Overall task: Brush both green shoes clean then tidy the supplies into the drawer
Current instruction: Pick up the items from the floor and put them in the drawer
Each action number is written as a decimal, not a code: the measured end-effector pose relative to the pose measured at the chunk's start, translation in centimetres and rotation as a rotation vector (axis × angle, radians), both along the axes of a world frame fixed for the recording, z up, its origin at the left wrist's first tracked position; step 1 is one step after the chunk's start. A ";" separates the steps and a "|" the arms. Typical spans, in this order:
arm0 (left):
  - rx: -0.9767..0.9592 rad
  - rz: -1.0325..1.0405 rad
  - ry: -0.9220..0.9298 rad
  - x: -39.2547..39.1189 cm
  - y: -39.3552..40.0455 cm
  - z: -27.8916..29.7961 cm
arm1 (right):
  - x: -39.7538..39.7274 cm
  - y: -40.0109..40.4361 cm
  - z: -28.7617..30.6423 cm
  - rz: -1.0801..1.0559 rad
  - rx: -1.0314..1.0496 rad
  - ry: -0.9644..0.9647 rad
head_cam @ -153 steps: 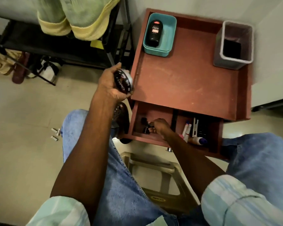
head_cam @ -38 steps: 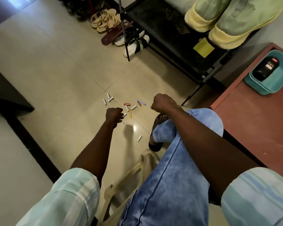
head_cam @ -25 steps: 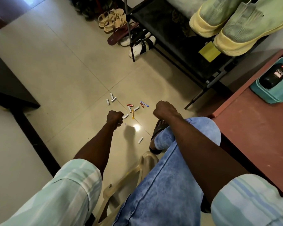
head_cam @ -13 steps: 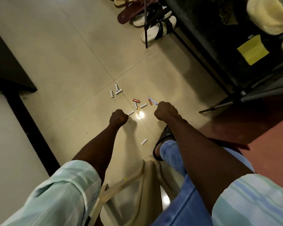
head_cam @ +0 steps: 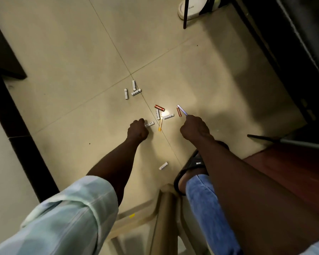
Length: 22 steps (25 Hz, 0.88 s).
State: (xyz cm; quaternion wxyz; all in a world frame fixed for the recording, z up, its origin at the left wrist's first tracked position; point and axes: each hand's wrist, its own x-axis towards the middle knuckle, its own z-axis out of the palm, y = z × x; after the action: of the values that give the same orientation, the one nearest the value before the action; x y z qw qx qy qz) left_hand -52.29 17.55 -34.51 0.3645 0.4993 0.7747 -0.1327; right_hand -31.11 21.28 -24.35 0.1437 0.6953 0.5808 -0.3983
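Observation:
Several small batteries lie scattered on the beige tiled floor [head_cam: 81,52]. My left hand [head_cam: 137,130] is down at the floor, its curled fingers pinching one end of a white battery [head_cam: 150,124]. My right hand [head_cam: 194,128] is also low, with curled fingertips pinching the near end of a thin blue stick [head_cam: 181,109]. Between the hands lie an orange battery [head_cam: 159,107], two white ones [head_cam: 168,116] and a yellow stick [head_cam: 160,123]. A second orange battery [head_cam: 178,112] lies beside the blue stick. The green shoes and the drawer are out of view.
Three white batteries [head_cam: 133,89] lie farther out, and one [head_cam: 163,166] lies near my sandalled foot [head_cam: 191,168]. A beige plastic stool [head_cam: 164,208] is under me. The red-brown cabinet top [head_cam: 293,162] is at right, with the black shoe rack [head_cam: 302,52] and a white sandal [head_cam: 191,10] beyond.
I have leaned down from the cabinet to the floor. Both hands dropped closer to the batteries; the left reached a white battery and the right reached the blue stick.

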 end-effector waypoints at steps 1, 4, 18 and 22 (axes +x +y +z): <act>0.014 -0.055 0.018 0.2 0.0 -0.8 | -0.1 -0.1 -0.7 0.000 -0.001 0.007; 0.105 -0.228 0.098 1.2 0.2 -2.7 | -0.2 0.1 -2.3 -0.013 0.008 0.006; 0.080 0.811 -0.454 1.9 5.3 -4.0 | -0.9 2.7 -8.2 -0.082 0.067 -0.035; 0.032 0.677 -0.356 3.6 5.8 -4.5 | -0.8 2.5 -9.8 -0.087 0.089 -0.049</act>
State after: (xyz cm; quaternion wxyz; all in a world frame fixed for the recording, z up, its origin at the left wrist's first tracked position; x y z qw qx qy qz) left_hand -48.72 23.39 -39.06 0.5088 0.2362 0.8223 0.0961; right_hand -31.90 23.77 -34.14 0.1095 0.7350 0.5635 -0.3608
